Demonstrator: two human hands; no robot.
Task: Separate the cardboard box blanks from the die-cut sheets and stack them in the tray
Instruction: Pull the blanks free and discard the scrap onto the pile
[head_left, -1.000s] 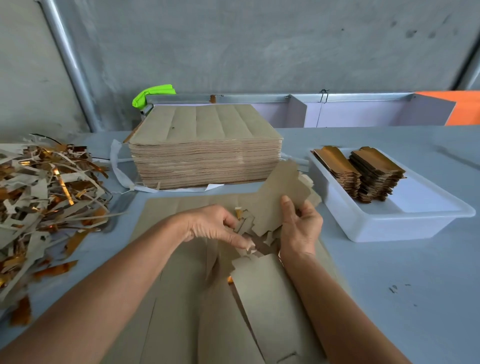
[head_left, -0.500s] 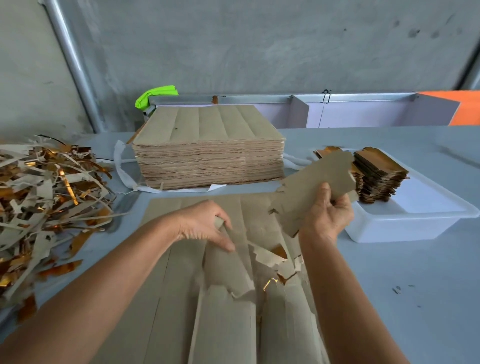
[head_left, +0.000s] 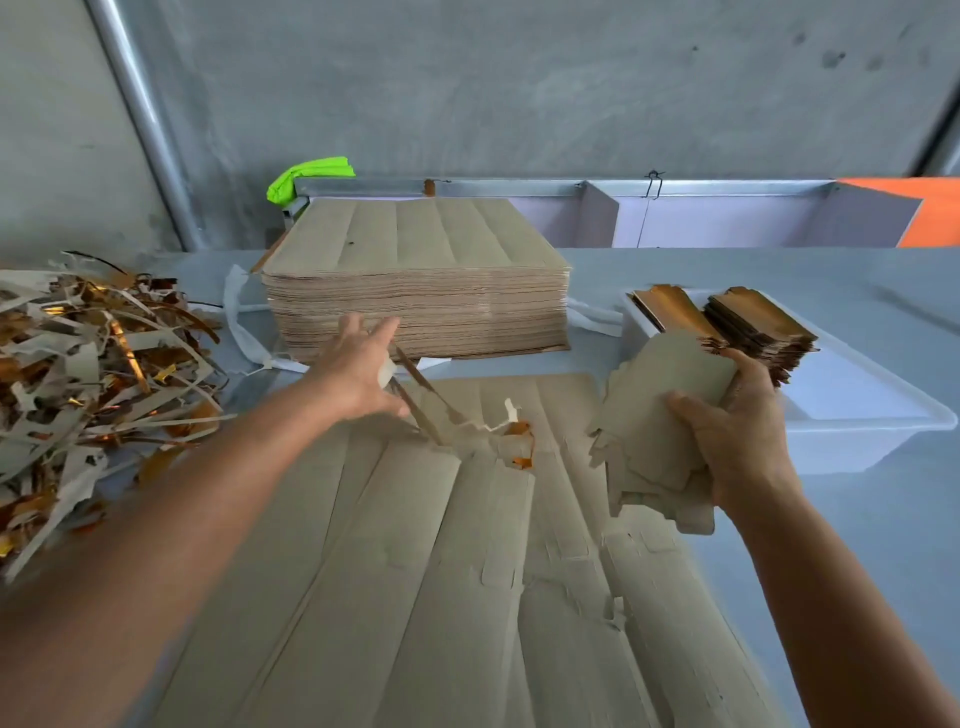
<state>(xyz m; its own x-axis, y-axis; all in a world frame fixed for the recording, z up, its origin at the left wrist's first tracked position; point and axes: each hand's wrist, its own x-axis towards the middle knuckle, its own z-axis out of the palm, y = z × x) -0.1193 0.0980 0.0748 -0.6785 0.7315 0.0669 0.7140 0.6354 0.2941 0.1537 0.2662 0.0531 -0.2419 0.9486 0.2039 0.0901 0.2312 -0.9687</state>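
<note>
My right hand (head_left: 737, 436) grips a small bundle of separated grey-brown box blanks (head_left: 660, 415), held tilted in the air just left of the white plastic tray (head_left: 883, 431). Two stacks of blanks with gold faces (head_left: 753, 327) sit in the tray's far end. The die-cut sheets (head_left: 467, 545) lie flat on the table before me, torn open near the far middle. My left hand (head_left: 358, 374) reaches over their far edge, fingers stretched forward, with a thin scrap strip (head_left: 421, 400) pinched under the thumb and still trailing down to the sheets.
A thick stack of uncut sheets (head_left: 415, 291) stands behind the working sheets. A heap of grey and gold scrap strips (head_left: 78, 374) covers the table's left side. A metal rail and a green cloth (head_left: 306, 176) run along the wall.
My right hand has carried the blanks further right and lower, beside the tray. My left hand has moved forward off the sheet and lifted a scrap strip.
</note>
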